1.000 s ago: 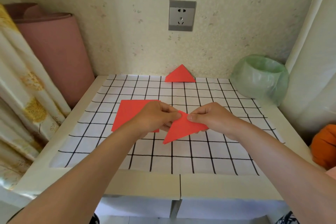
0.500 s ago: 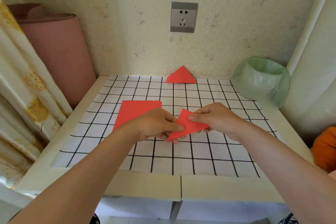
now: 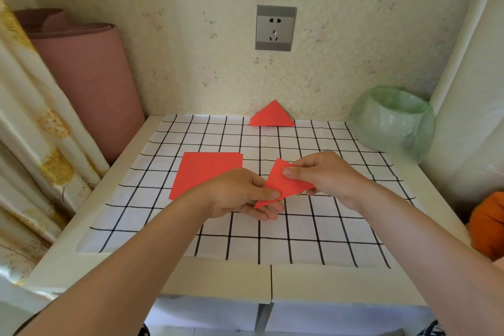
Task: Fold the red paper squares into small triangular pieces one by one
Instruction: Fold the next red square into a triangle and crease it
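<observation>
**Folded red piece pinched between both hands over the middle of the surface**

A pink roll (image 3: 90, 76) and a curtain (image 3: 32, 117) stand beyond the table's (image 3: 218, 278) left edge. The left hand (image 3: 240, 194) hides the near right corner of the stack of red squares (image 3: 204, 172) on the grid cloth (image 3: 300, 240). Finished triangles (image 3: 272, 117) lie at the far edge. At the far right corner sits a bin (image 3: 392, 120) lined with a green bag; its contents cannot be made out. The folded piece (image 3: 286, 185) is held just right of the stack, apex toward the far edge, long edge running left to right, seemingly lower on the left. The left thumb and fingers pinch its near left corner; the right hand (image 3: 327, 174) pinches its upper part.
</observation>
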